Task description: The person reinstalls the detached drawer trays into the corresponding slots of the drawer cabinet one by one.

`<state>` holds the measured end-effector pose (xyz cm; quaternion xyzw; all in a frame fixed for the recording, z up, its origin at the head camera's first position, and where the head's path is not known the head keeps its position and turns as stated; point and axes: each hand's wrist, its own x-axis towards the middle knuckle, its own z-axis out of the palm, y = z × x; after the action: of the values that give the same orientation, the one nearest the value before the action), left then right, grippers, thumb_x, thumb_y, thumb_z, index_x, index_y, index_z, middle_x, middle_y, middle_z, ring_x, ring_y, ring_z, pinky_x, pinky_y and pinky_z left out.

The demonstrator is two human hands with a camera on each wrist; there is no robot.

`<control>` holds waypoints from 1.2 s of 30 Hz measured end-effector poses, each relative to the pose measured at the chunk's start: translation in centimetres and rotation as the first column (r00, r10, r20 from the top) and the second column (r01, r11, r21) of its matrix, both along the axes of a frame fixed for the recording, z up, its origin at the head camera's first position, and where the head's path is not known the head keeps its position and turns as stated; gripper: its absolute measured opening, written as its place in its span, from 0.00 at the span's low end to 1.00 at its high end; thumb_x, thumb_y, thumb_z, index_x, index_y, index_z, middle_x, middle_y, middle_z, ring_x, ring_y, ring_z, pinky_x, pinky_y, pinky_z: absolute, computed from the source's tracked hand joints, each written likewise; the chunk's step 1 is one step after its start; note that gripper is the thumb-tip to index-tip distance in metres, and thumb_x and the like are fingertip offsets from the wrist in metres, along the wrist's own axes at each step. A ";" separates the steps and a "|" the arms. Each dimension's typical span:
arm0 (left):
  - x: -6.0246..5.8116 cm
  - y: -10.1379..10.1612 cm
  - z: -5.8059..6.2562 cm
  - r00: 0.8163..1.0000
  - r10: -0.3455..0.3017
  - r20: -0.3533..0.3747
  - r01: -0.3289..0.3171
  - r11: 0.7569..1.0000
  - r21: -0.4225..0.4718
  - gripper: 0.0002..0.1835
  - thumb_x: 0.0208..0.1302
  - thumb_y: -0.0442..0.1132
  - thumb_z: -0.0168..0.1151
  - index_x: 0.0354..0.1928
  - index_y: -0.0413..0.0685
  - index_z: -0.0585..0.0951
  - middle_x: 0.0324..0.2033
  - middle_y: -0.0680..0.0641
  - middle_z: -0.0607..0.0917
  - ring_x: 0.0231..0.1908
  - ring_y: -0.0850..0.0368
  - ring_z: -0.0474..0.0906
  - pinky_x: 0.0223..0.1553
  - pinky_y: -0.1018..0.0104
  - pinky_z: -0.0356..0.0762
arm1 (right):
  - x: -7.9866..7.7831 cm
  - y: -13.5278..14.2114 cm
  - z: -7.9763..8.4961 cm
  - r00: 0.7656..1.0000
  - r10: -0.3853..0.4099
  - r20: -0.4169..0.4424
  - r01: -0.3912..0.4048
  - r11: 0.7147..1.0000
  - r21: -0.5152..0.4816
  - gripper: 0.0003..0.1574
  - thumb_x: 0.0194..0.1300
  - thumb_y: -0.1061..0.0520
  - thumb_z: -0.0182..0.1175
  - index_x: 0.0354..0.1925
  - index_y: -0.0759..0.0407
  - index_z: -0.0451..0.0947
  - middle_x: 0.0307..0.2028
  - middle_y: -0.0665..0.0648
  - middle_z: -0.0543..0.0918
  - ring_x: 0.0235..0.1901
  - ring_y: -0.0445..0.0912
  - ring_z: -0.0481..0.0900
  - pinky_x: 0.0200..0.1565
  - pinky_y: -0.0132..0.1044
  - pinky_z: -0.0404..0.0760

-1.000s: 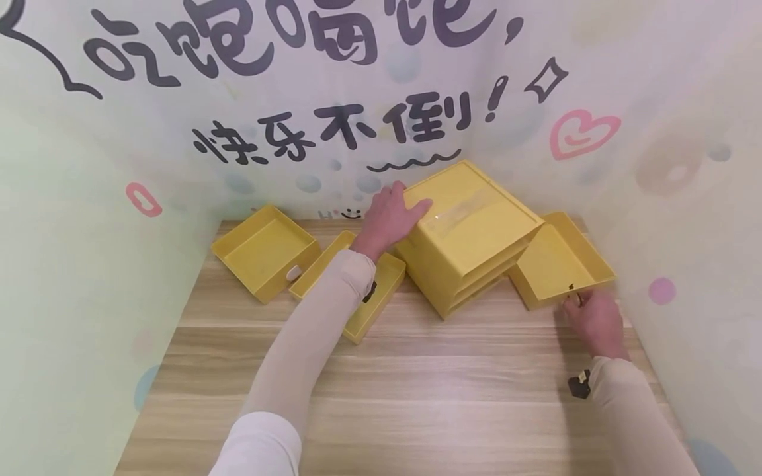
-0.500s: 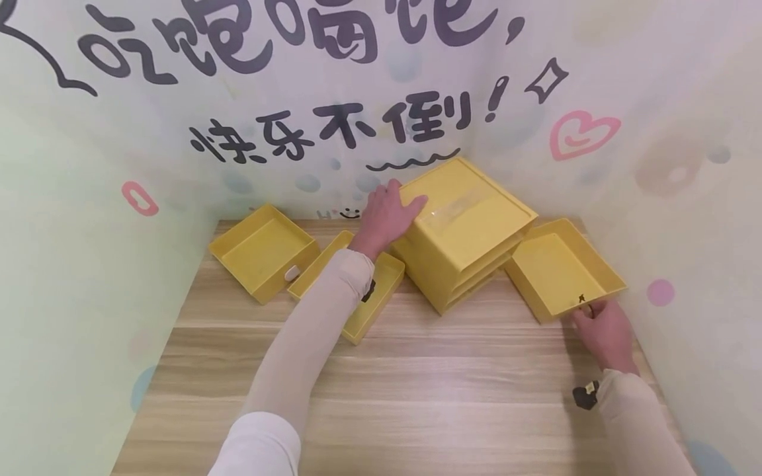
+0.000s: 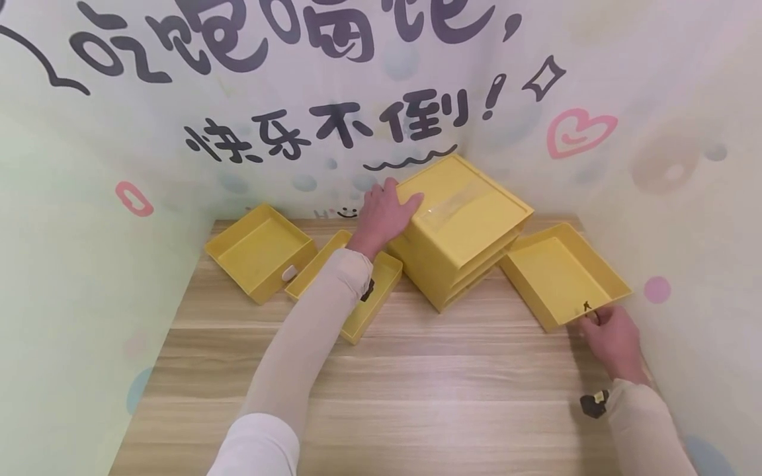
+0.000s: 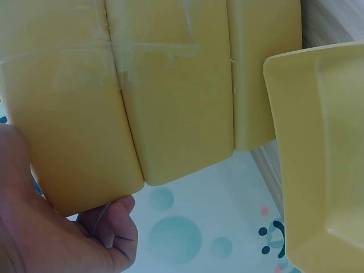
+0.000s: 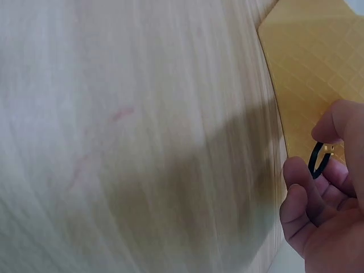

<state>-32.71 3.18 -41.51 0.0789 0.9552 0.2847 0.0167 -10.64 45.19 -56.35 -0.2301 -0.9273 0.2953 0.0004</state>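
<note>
A yellow drawer cabinet [image 3: 470, 208] with open slots stands turned at an angle against the back wall. My left hand [image 3: 383, 215] grips its rear left top corner, thumb on top. In the left wrist view the curled fingers [image 4: 116, 230] lie at the edge of the top tier, under clear tape strips. To the right, a yellow drawer [image 3: 556, 271] is out of the cabinet, its back end close to the cabinet's side. My right hand [image 3: 616, 340] holds it at the front by a black ring pull [image 5: 319, 160], thumb and fingers around the ring.
Another yellow drawer [image 3: 258, 254] with a pale pull lies at the back left of the wood-grain table [image 3: 452, 390]. A shallower yellow drawer [image 3: 381, 287] lies beside the cabinet, partly under my left forearm. Patterned walls [image 3: 684, 231] enclose the back and both sides.
My right hand has drawn the right drawer away from the cabinet, toward the front right. The left hand keeps its grip on the cabinet, and the view has shifted slightly.
</note>
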 end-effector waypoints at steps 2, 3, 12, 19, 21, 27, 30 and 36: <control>0.0 0.1 0.0 1.000 0.007 0.003 -0.007 1.000 -0.004 0.40 0.69 0.72 0.47 0.68 0.48 0.65 0.57 0.39 0.75 0.57 0.44 0.70 0.57 0.48 0.76 | 0.2 0.1 0.0 1.000 0.004 0.001 -0.004 1.000 -0.004 0.15 0.66 0.51 0.60 0.38 0.64 0.78 0.29 0.59 0.84 0.26 0.45 0.74 0.24 0.36 0.73; 0.0 0.1 0.1 1.000 0.011 0.007 -0.011 1.000 -0.007 0.40 0.69 0.72 0.46 0.68 0.48 0.65 0.57 0.39 0.74 0.58 0.44 0.70 0.57 0.48 0.76 | 0.3 0.1 0.0 1.000 0.005 0.001 -0.005 1.000 -0.003 0.15 0.66 0.51 0.60 0.38 0.64 0.78 0.30 0.59 0.84 0.27 0.45 0.74 0.24 0.35 0.73; 0.3 0.3 0.0 0.999 0.047 0.010 -0.047 0.999 -0.013 0.40 0.69 0.73 0.46 0.68 0.50 0.66 0.56 0.39 0.74 0.56 0.43 0.70 0.56 0.48 0.76 | 1.5 0.3 0.1 1.000 0.020 0.005 -0.020 1.000 0.018 0.29 0.66 0.46 0.65 0.52 0.67 0.72 0.44 0.69 0.84 0.36 0.50 0.78 0.30 0.30 0.72; 0.4 0.3 0.0 0.999 0.053 0.012 -0.053 0.998 -0.014 0.40 0.69 0.73 0.45 0.68 0.50 0.65 0.56 0.40 0.74 0.57 0.43 0.70 0.55 0.48 0.76 | 2.1 0.8 0.2 0.999 0.034 0.012 -0.034 0.999 0.031 0.28 0.67 0.47 0.63 0.50 0.69 0.71 0.48 0.75 0.82 0.41 0.58 0.80 0.34 0.34 0.72; 0.4 0.3 0.0 0.998 0.056 0.016 -0.056 0.998 -0.014 0.40 0.69 0.73 0.45 0.68 0.51 0.65 0.56 0.40 0.74 0.57 0.43 0.70 0.55 0.48 0.76 | 2.2 0.9 0.3 0.999 0.036 0.015 -0.037 0.999 0.035 0.27 0.68 0.47 0.63 0.50 0.69 0.72 0.48 0.75 0.82 0.42 0.59 0.80 0.35 0.35 0.72; 0.4 0.5 -0.1 0.998 0.060 0.032 -0.060 0.998 -0.008 0.40 0.68 0.74 0.45 0.68 0.52 0.65 0.56 0.41 0.74 0.57 0.43 0.70 0.55 0.49 0.76 | 2.6 1.2 0.6 0.997 0.063 0.050 -0.064 0.998 0.009 0.30 0.70 0.45 0.61 0.52 0.71 0.71 0.50 0.77 0.81 0.45 0.65 0.80 0.36 0.39 0.72; 0.4 0.5 -0.1 0.997 0.060 0.039 -0.060 0.998 -0.006 0.40 0.68 0.74 0.45 0.69 0.52 0.64 0.57 0.41 0.74 0.58 0.43 0.70 0.55 0.48 0.75 | 2.7 1.3 0.9 0.993 0.086 0.078 -0.086 0.996 -0.003 0.34 0.71 0.42 0.60 0.55 0.72 0.73 0.52 0.77 0.81 0.46 0.66 0.80 0.36 0.39 0.73; 0.3 0.4 0.0 0.997 0.067 0.034 -0.066 0.998 -0.006 0.40 0.68 0.74 0.45 0.69 0.53 0.65 0.58 0.40 0.74 0.58 0.42 0.70 0.55 0.47 0.76 | 2.8 1.3 1.1 0.989 0.099 0.111 -0.097 0.995 -0.017 0.43 0.73 0.35 0.56 0.62 0.73 0.72 0.54 0.78 0.81 0.48 0.67 0.81 0.35 0.36 0.74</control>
<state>-32.37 3.54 -41.55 0.0422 0.9576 0.2841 0.0238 -7.86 46.45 -55.28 -0.2004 -0.9343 0.2870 -0.0673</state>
